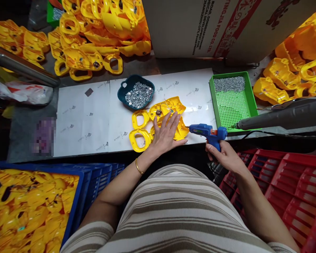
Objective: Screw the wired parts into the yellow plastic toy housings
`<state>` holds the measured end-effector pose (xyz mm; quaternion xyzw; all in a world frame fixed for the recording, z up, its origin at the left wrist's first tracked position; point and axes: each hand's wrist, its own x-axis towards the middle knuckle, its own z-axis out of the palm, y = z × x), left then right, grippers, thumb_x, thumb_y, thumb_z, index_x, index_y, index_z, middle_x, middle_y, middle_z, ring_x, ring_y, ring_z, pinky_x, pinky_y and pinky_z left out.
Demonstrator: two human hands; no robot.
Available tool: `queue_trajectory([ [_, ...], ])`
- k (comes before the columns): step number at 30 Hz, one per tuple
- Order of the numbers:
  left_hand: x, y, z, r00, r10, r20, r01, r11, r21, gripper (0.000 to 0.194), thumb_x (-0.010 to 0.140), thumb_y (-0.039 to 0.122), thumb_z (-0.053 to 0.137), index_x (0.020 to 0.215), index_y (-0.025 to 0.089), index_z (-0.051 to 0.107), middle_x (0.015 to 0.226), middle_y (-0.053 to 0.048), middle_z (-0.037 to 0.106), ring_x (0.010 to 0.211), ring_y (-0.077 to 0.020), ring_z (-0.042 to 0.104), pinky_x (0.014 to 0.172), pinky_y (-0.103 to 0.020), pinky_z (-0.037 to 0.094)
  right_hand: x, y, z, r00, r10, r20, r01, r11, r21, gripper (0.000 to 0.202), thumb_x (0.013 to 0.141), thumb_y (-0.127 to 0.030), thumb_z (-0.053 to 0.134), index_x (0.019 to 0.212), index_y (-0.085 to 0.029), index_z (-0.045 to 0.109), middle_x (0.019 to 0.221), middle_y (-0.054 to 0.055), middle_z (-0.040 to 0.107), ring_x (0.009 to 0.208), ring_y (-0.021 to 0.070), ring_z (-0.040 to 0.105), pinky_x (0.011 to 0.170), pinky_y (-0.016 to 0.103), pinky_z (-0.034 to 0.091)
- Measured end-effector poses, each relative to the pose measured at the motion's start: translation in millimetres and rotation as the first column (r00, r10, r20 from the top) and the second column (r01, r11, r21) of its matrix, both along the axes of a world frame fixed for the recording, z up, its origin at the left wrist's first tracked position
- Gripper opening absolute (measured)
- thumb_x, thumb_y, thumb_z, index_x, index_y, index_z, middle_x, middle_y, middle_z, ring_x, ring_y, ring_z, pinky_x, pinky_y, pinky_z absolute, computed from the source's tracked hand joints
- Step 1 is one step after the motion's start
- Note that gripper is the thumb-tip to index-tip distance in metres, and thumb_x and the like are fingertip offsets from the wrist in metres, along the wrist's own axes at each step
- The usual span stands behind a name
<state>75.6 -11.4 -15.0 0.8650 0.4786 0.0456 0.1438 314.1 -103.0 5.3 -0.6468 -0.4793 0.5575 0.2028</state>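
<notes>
Two yellow plastic shell halves with ring handles lie side by side on the white sheet. My left hand (166,134) rests with fingers spread over the nearer shell half (140,140), hiding much of its middle. Its fingertips reach the farther shell half (171,105), where thin wires and a small round part show. In my right hand (223,154) is a blue glue gun (204,130), gripped by its handle. The gun's nozzle points left, close to the right end of the nearer shell half; whether it touches cannot be made out.
A dark teal bowl (137,92) of small metal parts stands behind the shells. To the right sits a green perforated tray (234,105) with screws, beside a grey power driver (284,114). Yellow shells pile up behind. A blue crate (80,189) and red crate (287,186) flank my body.
</notes>
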Motion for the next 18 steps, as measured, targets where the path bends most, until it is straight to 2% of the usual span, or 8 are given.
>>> queue_trajectory([
  [3,0.4,-0.5,0.5,1.000,0.003,0.003,-0.003,1.000,0.003,0.095,0.080,0.064,0.061,0.153,0.017,0.024,0.159,-0.014,0.027,0.148,-0.0322,0.021,0.116,-0.059,-0.009,0.2,-0.3,1.8,0.999,-0.005,0.032,0.005,1.000,0.000,0.048,0.085,-0.065,0.050,0.085,-0.017,0.054,0.057,-0.001,0.058,0.042,0.0104,0.050,0.040,0.022,0.039],
  [6,0.6,0.3,1.1,1.000,0.007,0.001,-0.007,1.000,-0.006,0.094,0.080,0.064,0.061,0.153,0.017,0.025,0.158,-0.014,0.028,0.148,-0.0327,0.021,0.116,-0.060,-0.008,-1.2,-0.6,6.0,1.000,-0.018,0.022,0.018,1.000,0.006,0.047,0.086,-0.063,0.051,0.093,-0.017,0.057,0.059,0.000,0.060,0.042,0.0103,0.051,0.040,0.022,0.041],
  [8,0.2,1.4,1.0,1.000,0.013,-0.001,-0.013,1.000,-0.012,0.095,0.079,0.064,0.061,0.154,0.017,0.024,0.158,-0.014,0.028,0.148,-0.0331,0.021,0.117,-0.060,-0.007,-2.4,-1.0,9.3,0.998,-0.029,-0.051,0.027,0.999,-0.021,0.048,0.085,-0.062,0.054,0.098,-0.016,0.058,0.061,0.001,0.061,0.044,0.0111,0.053,0.040,0.022,0.042],
  [10,-0.5,1.7,0.4,1.000,0.018,-0.001,-0.018,1.000,-0.014,0.097,0.078,0.065,0.061,0.154,0.017,0.023,0.158,-0.015,0.028,0.148,-0.0336,0.021,0.117,-0.060,-0.007,-2.5,-1.4,12.2,0.979,-0.050,-0.198,0.038,0.997,-0.064,0.048,0.082,-0.062,0.058,0.098,-0.016,0.058,0.065,0.002,0.062,0.048,0.0126,0.055,0.038,0.022,0.043],
  [14,-3.2,-1.6,-0.4,1.000,0.011,0.006,-0.011,1.000,-0.006,0.101,0.076,0.066,0.064,0.154,0.017,0.023,0.158,-0.015,0.029,0.147,-0.0349,0.022,0.117,-0.061,-0.005,0.5,1.2,15.5,0.858,-0.116,-0.500,0.086,0.993,-0.083,0.046,0.080,-0.059,0.062,0.100,-0.017,0.059,0.083,0.008,0.067,0.050,0.0122,0.055,0.034,0.022,0.040],
  [16,-4.9,-1.6,0.8,1.000,0.007,0.016,-0.007,1.000,0.013,0.102,0.075,0.068,0.064,0.153,0.017,0.025,0.158,-0.016,0.029,0.146,-0.0356,0.024,0.117,-0.061,-0.003,0.7,7.8,15.7,0.848,-0.116,-0.517,0.110,0.993,-0.042,0.044,0.084,-0.057,0.059,0.103,-0.017,0.059,0.082,0.008,0.068,0.048,0.0108,0.052,0.036,0.023,0.041],
  [18,-6.4,3.9,3.4,0.999,0.022,0.031,-0.024,0.998,0.051,0.097,0.076,0.070,0.061,0.151,0.017,0.030,0.157,-0.017,0.029,0.145,-0.0358,0.026,0.117,-0.061,0.001,-2.1,19.6,15.4,0.884,-0.122,-0.451,0.162,0.985,0.052,0.041,0.086,-0.055,0.057,0.102,-0.017,0.061,0.084,0.008,0.068,0.052,0.0111,0.054,0.043,0.024,0.046],
])
